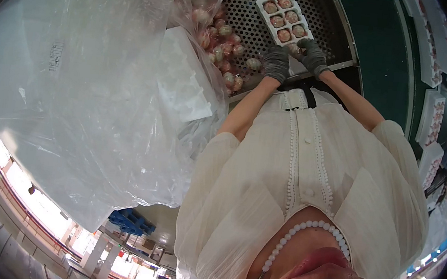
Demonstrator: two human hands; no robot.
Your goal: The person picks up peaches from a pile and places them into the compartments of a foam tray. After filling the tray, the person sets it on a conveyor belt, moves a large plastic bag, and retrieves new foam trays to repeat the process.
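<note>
A white foam tray with several pink-red round fruits in its pockets lies on a perforated metal surface. Both my hands wear grey gloves and meet at the tray's near end. My right hand curls around a fruit at the tray's nearest pocket. My left hand is beside it with bent fingers, close to a loose fruit; its grip is hidden. More loose fruits are heaped to the left of my hands.
A big clear plastic bag holding white foam pieces fills the left. A green conveyor belt runs on the right, with stacked white trays beyond it. My white blouse fills the foreground.
</note>
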